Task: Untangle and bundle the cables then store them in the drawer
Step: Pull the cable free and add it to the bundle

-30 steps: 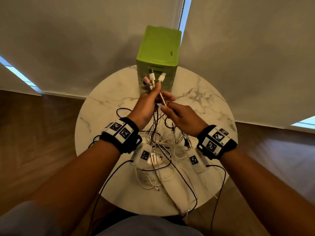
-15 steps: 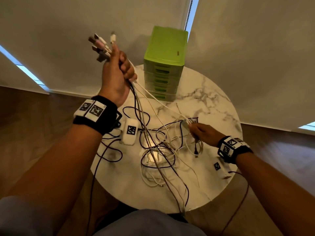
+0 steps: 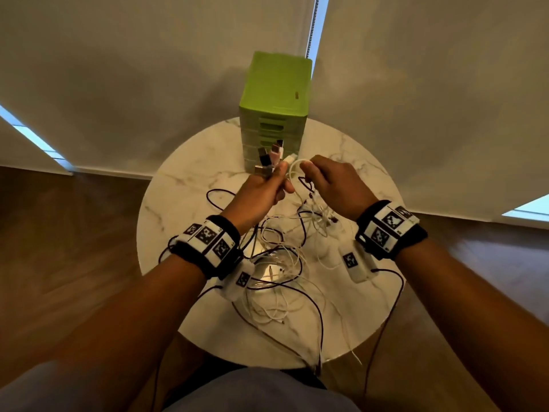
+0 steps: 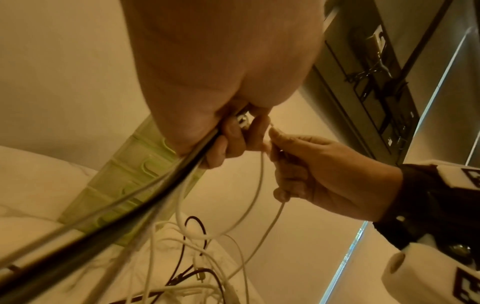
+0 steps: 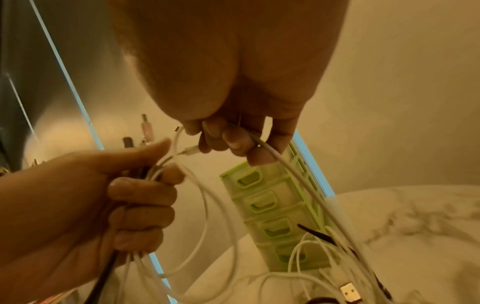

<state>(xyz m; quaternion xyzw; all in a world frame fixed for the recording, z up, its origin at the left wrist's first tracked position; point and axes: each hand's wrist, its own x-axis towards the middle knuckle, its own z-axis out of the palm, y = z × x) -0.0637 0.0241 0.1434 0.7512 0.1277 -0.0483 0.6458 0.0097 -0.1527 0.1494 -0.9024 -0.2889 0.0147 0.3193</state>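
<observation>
Gripping: the left hand is closing its fingers round a bundle of cable ends, plugs sticking up above the fist, over the middle of the worktop.
Left wrist view: dark and white cords are running down out of the left hand's fist toward the worktop.
Right hand: the right hand is pinching a white cable just beside the left hand; its plug end is pointing toward the left fist.
Right wrist view: the fingers are curling round the white cable, which is running down to the heap below.
Loose cables: a tangle of black and white cables is lying on the worktop from its middle toward the near edge, some strands hanging over that edge.
USB plug: one white plug is lying in the tangle, shown in the right wrist view.
Drawer unit: a green drawer unit is standing upright at the far edge of the worktop, all its drawers pushed in.
Writing: the wristbands are carrying black-and-white square code markers; a small label on the drawer unit's top is too small to read.
</observation>
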